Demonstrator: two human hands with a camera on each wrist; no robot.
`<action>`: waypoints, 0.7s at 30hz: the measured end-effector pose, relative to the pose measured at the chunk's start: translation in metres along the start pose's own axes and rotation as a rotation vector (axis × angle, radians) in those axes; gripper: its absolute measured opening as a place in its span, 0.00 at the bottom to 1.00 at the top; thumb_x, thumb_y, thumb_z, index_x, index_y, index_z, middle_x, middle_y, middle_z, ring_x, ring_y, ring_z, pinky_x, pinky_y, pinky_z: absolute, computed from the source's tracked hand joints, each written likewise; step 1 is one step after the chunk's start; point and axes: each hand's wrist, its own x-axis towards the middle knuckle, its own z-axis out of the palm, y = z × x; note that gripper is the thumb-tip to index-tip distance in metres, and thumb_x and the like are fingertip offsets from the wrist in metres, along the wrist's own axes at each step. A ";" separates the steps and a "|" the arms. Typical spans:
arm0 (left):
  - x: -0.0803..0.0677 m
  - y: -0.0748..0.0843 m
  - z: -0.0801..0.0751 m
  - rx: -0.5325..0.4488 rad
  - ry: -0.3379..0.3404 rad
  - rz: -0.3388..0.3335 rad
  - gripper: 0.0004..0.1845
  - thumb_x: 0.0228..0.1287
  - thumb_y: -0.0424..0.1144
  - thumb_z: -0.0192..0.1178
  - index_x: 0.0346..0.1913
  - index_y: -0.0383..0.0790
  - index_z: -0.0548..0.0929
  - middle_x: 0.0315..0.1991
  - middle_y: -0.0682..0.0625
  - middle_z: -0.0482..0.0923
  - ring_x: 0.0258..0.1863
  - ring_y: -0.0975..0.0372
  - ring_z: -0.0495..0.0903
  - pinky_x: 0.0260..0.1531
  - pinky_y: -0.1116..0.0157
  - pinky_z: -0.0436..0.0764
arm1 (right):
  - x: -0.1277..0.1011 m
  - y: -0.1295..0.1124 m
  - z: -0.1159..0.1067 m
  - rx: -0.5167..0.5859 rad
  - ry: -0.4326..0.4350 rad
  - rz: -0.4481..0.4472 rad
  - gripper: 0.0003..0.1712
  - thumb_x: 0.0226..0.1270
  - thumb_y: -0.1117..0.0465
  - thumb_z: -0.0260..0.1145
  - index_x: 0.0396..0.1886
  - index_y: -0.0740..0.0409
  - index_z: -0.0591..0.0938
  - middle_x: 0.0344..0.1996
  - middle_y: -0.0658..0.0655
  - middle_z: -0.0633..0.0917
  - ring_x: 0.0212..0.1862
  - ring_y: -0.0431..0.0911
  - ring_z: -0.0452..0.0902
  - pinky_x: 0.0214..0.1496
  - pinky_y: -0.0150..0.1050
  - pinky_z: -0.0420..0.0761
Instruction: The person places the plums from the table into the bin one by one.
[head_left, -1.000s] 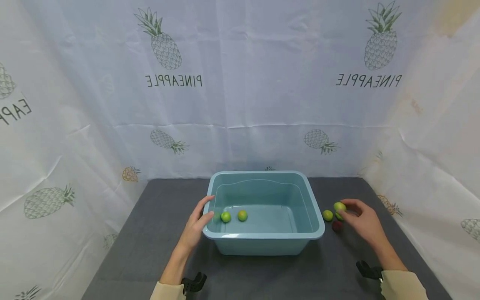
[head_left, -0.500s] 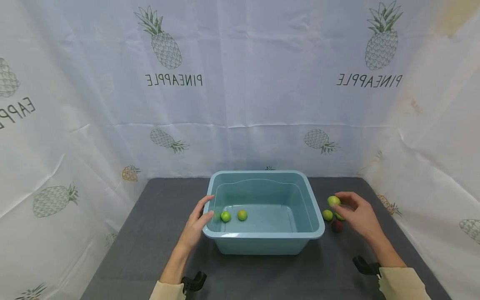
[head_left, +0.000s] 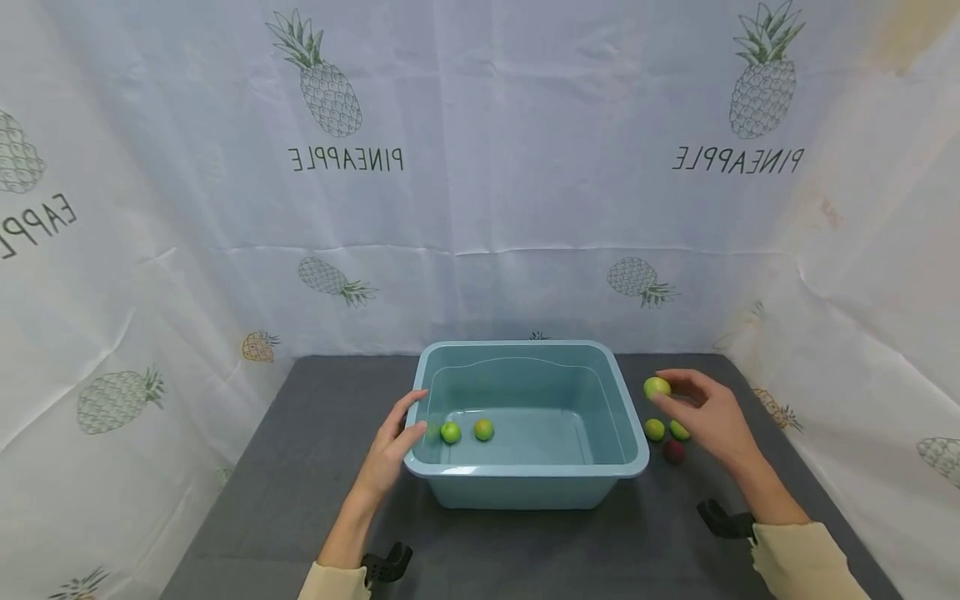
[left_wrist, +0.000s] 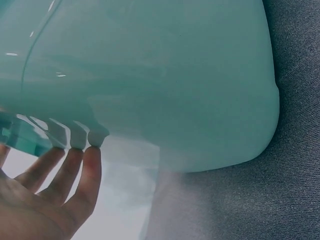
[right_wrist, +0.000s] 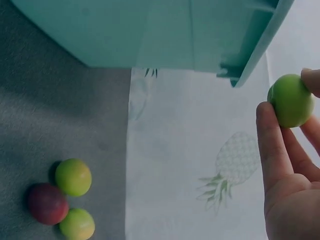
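Lifted the held green fruit (head_left: pixel 656 387) higher and closer to the tub (head_left: pixel 525 492) since the earlier frame, with the right hand (head_left: pixel 708 419); kept the left hand (head_left: pixel 392 446) in about the same spot. Pinching the fruit between right thumb and fingertips, clear of the table (head_left: pixel 315 467), just outside the tub wall on the right hand's inner side. Gripping the tub's rim with the left hand: thumb and forefinger over the edge, other fingertips against the outer wall in the left wrist view. Keeping both hands well apart, with the tub between.

Can see, inside the tub to the right of the left hand, a bright green fruit (head_left: pixel 450 432) and a yellow-green fruit (head_left: pixel 483 430), near each other on the bottom. Can also see, on the table left of the right hand and a bit closer to the body, a loose green fruit (head_left: pixel 654 430), a second loose green fruit (head_left: pixel 679 430) and a dark red fruit (head_left: pixel 673 452), bunched up.

Looks like mid-carry: picked up, not yet over the rim. Probably calls for swinging the right hand inward over the near side wall, then lowering before letting go, to limit bouncing or rolling. Probably worth holding the rim steady with the left hand meanwhile.
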 end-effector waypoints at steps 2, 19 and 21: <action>0.000 0.000 0.000 -0.002 0.001 -0.006 0.26 0.78 0.42 0.51 0.75 0.47 0.66 0.79 0.40 0.53 0.75 0.44 0.58 0.65 0.39 0.62 | 0.001 -0.004 0.001 0.004 -0.008 -0.004 0.25 0.70 0.55 0.71 0.61 0.63 0.80 0.54 0.61 0.81 0.50 0.25 0.74 0.51 0.19 0.72; 0.002 0.003 -0.003 0.016 0.041 -0.027 0.25 0.75 0.38 0.57 0.72 0.45 0.72 0.76 0.40 0.62 0.70 0.46 0.68 0.61 0.46 0.72 | 0.010 -0.038 0.008 0.058 -0.115 -0.006 0.26 0.71 0.55 0.71 0.63 0.62 0.79 0.56 0.63 0.82 0.49 0.27 0.78 0.50 0.26 0.78; 0.003 0.004 -0.004 0.011 0.028 -0.023 0.25 0.76 0.38 0.57 0.72 0.44 0.72 0.76 0.40 0.62 0.71 0.46 0.68 0.60 0.46 0.72 | 0.012 -0.043 0.009 0.064 -0.133 -0.003 0.26 0.71 0.54 0.70 0.63 0.61 0.78 0.57 0.63 0.81 0.49 0.28 0.79 0.50 0.27 0.79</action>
